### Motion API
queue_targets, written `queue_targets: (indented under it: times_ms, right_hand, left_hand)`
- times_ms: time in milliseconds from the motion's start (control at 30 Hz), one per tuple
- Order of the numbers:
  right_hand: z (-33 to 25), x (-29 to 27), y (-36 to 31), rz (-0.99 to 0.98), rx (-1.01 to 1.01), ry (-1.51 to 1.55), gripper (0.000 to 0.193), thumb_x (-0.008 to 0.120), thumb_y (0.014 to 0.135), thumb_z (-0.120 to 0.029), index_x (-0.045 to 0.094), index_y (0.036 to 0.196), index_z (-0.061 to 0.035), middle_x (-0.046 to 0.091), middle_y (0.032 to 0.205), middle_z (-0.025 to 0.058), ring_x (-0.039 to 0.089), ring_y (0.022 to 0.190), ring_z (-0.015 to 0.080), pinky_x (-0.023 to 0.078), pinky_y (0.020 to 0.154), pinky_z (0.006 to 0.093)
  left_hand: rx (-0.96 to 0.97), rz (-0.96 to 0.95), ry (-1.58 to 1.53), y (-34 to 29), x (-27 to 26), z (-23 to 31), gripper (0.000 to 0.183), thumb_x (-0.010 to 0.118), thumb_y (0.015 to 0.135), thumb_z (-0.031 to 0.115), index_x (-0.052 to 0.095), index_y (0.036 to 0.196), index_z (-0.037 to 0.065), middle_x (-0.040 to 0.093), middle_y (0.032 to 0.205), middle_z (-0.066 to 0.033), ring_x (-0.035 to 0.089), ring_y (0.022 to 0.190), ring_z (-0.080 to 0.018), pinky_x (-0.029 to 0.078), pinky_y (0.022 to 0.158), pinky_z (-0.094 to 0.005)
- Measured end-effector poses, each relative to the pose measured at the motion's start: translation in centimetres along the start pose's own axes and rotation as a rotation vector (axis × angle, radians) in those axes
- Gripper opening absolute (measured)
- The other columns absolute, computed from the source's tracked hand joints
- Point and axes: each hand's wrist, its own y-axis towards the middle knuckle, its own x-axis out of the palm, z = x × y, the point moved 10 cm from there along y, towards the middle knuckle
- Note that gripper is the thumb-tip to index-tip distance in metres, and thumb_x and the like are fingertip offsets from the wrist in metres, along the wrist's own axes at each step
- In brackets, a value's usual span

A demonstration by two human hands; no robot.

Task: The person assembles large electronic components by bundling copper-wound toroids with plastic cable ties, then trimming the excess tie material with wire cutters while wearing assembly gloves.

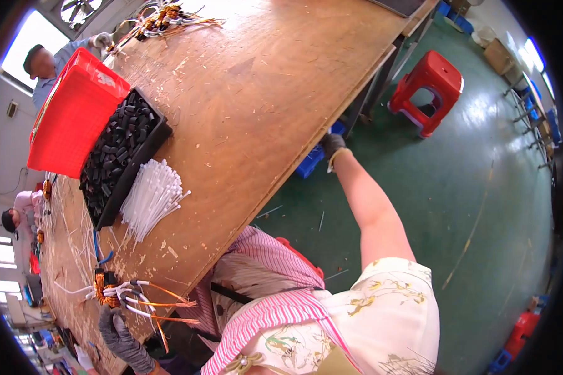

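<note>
At the near left of the table lies a wound coil (pixel 105 289) with orange copper turns, black parts and white-sleeved leads ending in bare copper strands. My left hand (pixel 124 337), in a grey glove, lies just below the coil with its fingers stretched toward it, holding nothing that I can see. My right arm reaches out past the table's edge. Its gloved right hand (pixel 334 145) is down beside a blue bin (pixel 310 162), partly under the tabletop. The right fingers are mostly hidden, so any hold is unclear.
On the wooden table (pixel 250 112) stand a black tray (pixel 159 134) of short black sleeves, a red basket (pixel 75 119) and a pile of white cable ties (pixel 153 197). More coils (pixel 162 19) lie at the far end. A red stool (pixel 428 90) stands on the green floor. Other people work across the table.
</note>
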Motion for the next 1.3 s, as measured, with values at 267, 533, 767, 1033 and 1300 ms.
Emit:
queue_targets:
  times_ms: [267, 533, 767, 1033, 1300]
  right_hand:
    - [-13.7, -0.1, -7.1, 0.423, 0.416, 0.674, 0.023, 0.057, 0.085, -0.017, 0.064, 0.106, -0.0135, 0.065, 0.094, 0.0140, 0.062, 0.088, 0.0300, 0.050, 0.077, 0.0397]
    - [-17.0, -11.5, -23.0, 0.546, 0.032, 1.921, 0.024, 0.050, 0.094, -0.023, 0.056, 0.110, -0.0062, 0.046, 0.077, -0.0005, 0.033, 0.052, 0.0091, 0.029, 0.041, 0.0215]
    - [-38.1, -20.5, -23.9, 0.211, -0.481, 1.852, 0.032, 0.051, 0.095, -0.029, 0.054, 0.112, -0.0023, 0.041, 0.072, 0.0006, 0.030, 0.046, 0.0075, 0.023, 0.033, 0.0199]
    - [-68.5, -11.2, -28.0, -0.618, -0.451, 1.731, 0.036, 0.055, 0.091, -0.034, 0.053, 0.117, -0.0085, 0.053, 0.084, 0.0031, 0.050, 0.064, 0.0154, 0.046, 0.058, 0.0305]
    - [-84.3, -3.6, -33.0, -1.006, -0.547, 1.595, 0.041, 0.046, 0.096, -0.039, 0.053, 0.114, -0.0027, 0.063, 0.094, 0.0123, 0.063, 0.080, 0.0244, 0.052, 0.075, 0.0416]
  left_hand:
    - [-0.213, 0.249, 0.065, -5.8, -5.5, -1.4, 0.024, 0.057, 0.091, 0.011, 0.058, 0.111, -0.003, 0.060, 0.097, -0.0050, 0.055, 0.084, -0.0121, 0.047, 0.077, -0.0249]
    - [-0.184, 0.243, -0.022, -2.0, -2.8, 0.1, 0.016, 0.065, 0.083, 0.004, 0.065, 0.099, 0.002, 0.063, 0.087, -0.0023, 0.058, 0.079, -0.0090, 0.047, 0.071, -0.0229]
    - [-0.261, 0.217, 0.044, -4.3, -5.9, -3.9, 0.013, 0.063, 0.086, 0.005, 0.065, 0.099, 0.002, 0.064, 0.085, -0.0037, 0.060, 0.079, -0.0096, 0.048, 0.070, -0.0231]
    - [-0.295, 0.100, -0.538, -4.8, -4.1, -5.1, 0.018, 0.068, 0.084, 0.014, 0.065, 0.098, 0.002, 0.066, 0.084, -0.0073, 0.061, 0.075, -0.0126, 0.049, 0.068, -0.0246]
    - [-0.227, 0.040, -0.486, -1.2, -3.3, -6.1, 0.020, 0.071, 0.081, 0.012, 0.068, 0.097, 0.002, 0.065, 0.082, -0.0112, 0.064, 0.072, -0.0165, 0.051, 0.066, -0.0273]
